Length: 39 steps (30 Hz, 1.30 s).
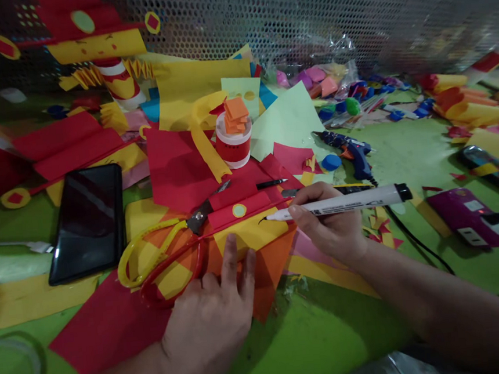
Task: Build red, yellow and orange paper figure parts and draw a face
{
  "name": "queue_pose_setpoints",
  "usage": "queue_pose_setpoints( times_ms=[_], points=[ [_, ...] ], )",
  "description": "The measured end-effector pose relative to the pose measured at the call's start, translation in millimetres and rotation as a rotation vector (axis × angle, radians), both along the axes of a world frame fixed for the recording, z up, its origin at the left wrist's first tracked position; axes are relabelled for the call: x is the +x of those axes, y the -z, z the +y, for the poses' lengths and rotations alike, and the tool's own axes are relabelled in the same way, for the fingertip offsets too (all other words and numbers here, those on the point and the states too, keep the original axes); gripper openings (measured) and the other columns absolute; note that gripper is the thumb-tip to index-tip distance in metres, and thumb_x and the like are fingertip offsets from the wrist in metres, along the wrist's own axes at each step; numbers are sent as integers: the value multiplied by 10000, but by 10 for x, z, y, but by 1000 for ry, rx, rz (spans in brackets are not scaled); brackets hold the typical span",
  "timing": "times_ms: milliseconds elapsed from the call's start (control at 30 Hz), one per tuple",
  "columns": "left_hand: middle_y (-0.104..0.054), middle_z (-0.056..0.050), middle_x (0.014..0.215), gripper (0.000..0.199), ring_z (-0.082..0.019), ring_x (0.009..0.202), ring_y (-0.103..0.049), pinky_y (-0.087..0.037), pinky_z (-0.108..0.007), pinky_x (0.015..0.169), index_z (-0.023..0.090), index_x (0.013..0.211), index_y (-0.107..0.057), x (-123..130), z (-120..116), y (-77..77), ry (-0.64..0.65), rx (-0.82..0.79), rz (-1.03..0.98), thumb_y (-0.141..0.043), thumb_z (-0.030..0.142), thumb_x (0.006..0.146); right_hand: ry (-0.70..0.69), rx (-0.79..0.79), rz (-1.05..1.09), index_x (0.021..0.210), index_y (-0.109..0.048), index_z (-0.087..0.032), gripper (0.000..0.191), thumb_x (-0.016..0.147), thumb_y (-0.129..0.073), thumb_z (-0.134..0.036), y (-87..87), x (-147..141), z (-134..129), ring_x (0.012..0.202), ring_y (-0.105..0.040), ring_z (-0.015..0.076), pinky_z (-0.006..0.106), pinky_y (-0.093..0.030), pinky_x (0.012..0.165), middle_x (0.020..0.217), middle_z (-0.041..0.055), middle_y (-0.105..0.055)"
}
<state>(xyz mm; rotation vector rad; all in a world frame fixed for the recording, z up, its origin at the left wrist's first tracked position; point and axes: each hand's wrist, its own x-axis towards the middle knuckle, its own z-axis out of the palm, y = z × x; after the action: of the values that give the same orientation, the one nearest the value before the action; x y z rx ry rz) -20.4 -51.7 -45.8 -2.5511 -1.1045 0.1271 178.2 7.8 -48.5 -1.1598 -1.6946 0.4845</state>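
My right hand (329,221) is closed round a white marker (355,199), its tip on a yellow paper strip (253,232) where a short dark curved line shows. Along the strip's upper edge runs a red folded paper piece (251,207) with a pale green, yellow-rimmed disc. My left hand (216,303) lies with two fingers stretched out, their tips at the strip's lower edge; its other fingers are bent. Just left of the strip lie scissors (167,249) with yellow and red handles. A thin black pen (272,183) rests above the red piece.
A black phone (87,224) lies at left. Behind stand a paper figure (115,76) and a red-and-white cup (234,143) topped with orange squares. At right are a blue glue gun (351,152) with a trailing cord, a purple device (474,217) and paper scraps.
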Motion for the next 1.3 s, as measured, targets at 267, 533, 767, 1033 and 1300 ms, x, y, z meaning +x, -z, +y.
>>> queue_pose_setpoints(
  times_ms=[267,533,767,1033,1300],
  points=[
    [-613,-212,1159,505,-141,421,-516,-409,-266,363,179,1208,-569,1,-2,-9,13,17,4,-442,67,732,-31,15,100,727,-526,-213,108,790,-594,-268,5,25,-12,409,-415,77,206,-326,351,525,-46,-493],
    [-593,-202,1196,526,-116,438,-537,-408,-228,389,167,1259,-521,7,-19,-7,20,44,28,-386,54,763,-111,-111,351,815,-521,-247,130,808,-596,-353,42,-43,-98,440,-527,122,263,-431,409,554,-41,-558],
    [-579,-194,1220,499,-96,463,-562,-408,-199,404,160,1262,-510,11,-10,-30,44,42,-37,-311,66,815,-133,-164,413,921,-569,-264,119,815,-600,-308,-52,-88,-197,576,-621,143,295,-521,531,693,-10,-614],
    [-678,-120,899,376,-130,448,-561,-429,-234,368,124,1061,-613,-86,0,-311,71,9,-120,-387,55,769,-149,-134,605,902,-614,-228,115,829,-578,-309,9,-115,-221,599,-642,138,281,-538,555,698,-13,-638],
    [-665,-57,675,343,-199,609,-638,-464,-296,546,162,832,-632,-222,330,-473,-415,-523,-122,-319,280,907,-128,-36,539,939,-591,-227,121,848,-542,-289,89,-22,-260,613,-647,152,302,-541,548,727,1,-652]
  ],
)
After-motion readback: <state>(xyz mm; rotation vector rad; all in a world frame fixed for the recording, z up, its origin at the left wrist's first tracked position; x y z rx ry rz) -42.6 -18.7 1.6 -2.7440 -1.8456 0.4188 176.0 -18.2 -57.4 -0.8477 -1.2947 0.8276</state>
